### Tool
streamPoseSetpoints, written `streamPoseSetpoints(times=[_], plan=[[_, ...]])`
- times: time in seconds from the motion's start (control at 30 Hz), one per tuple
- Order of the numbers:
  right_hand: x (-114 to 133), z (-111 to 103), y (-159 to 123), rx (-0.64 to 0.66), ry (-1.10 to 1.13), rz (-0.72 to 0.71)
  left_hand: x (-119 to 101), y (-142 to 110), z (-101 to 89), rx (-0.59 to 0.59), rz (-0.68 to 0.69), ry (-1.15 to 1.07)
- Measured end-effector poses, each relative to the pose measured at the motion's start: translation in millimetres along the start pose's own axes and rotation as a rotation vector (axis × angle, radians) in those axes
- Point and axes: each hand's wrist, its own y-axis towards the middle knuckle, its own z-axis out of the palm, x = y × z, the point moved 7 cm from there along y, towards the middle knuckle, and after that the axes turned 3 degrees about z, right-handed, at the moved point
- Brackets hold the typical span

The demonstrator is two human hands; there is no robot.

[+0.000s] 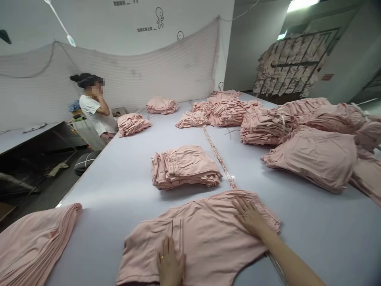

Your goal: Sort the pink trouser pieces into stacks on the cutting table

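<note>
The left hand (171, 264) and right hand (250, 217) lie flat, fingers extended, on a pink garment (208, 234) spread beneath them across a pale, smooth table (119, 174). Just beyond them sits a folded stack (187, 167); left of them, a layered pile (38, 242); to their right, bulky bundles (312, 155). Farther off, a person (95, 111) is beside the table, before a sheet (166, 71) hung along the wall (196, 18).

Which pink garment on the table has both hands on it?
The spread-out pink garment, front centre, its gathered band toward the right. The left hand and right hand lie on it; neither touches the stacks.
</note>
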Motion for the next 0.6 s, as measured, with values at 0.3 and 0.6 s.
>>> streamPoseSetpoints(times=[0.3,0.6], plan=[[35,22,-19,-0.143,-0.674,-0.175,-39,-7,-20.8,0.126,0.015,-0.01],[127,148,-113,0.013,-0.535,-0.163,-3,12,-59.4,0.203,-0.088,-0.605]])
